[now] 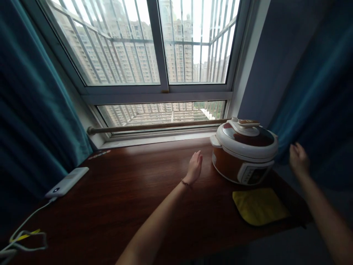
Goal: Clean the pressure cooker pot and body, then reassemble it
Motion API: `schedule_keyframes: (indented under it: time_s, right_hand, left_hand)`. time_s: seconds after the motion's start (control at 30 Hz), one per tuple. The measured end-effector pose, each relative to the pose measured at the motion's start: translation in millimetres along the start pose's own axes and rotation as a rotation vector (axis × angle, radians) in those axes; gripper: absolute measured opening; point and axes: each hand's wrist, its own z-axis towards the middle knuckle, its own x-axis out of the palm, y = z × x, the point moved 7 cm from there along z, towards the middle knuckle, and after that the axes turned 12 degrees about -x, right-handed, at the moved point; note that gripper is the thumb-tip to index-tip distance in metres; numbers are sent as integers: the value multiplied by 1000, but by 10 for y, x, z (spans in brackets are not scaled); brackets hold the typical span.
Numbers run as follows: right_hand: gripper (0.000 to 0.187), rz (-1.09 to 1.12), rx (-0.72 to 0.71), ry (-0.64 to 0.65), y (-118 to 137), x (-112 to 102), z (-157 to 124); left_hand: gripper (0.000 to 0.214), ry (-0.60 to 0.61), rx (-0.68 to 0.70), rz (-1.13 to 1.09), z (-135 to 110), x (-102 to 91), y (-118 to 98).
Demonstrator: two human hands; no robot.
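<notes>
My left hand [194, 167] is stretched out over the dark wooden sill top [132, 191], fingers straight and together, holding nothing, a short way left of the cooker. A red and white electric pressure cooker [244, 149] stands at the right end of the sill, lid on. My right hand [298, 159] is beyond the cooker's right side, against the blue curtain [320, 103]; its fingers look loosely curled and I cannot make out whether they grip the fabric. A yellow cloth [259, 206] lies flat in front of the cooker.
A white power bank [67, 181] lies at the sill's left, with a white cable [24, 235] trailing off the front edge. Another blue curtain [33, 110] hangs at the left. A wooden rod [154, 126] runs along the barred window [154, 44] behind.
</notes>
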Motion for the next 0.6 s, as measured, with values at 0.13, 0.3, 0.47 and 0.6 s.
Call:
schedule_keyframes:
  time_s: [0.13, 0.3, 0.47, 0.6]
  right_hand:
    - [65, -131, -103, 287, -220, -95, -1463]
    - [64, -293, -364, 524, 59, 132, -2528]
    - [55, -329, -450, 585, 99, 99, -2479]
    - [61, -209, -398, 471, 255, 55, -2521]
  left_hand:
    - [42, -168, -95, -102, -740, -870, 775]
    - [37, -398, -359, -322, -1264, -1486, 1355]
    - [54, -351, -358, -267, -1355, -1460, 1456]
    - [50, -345, -310, -273, -1310, -1477, 1481]
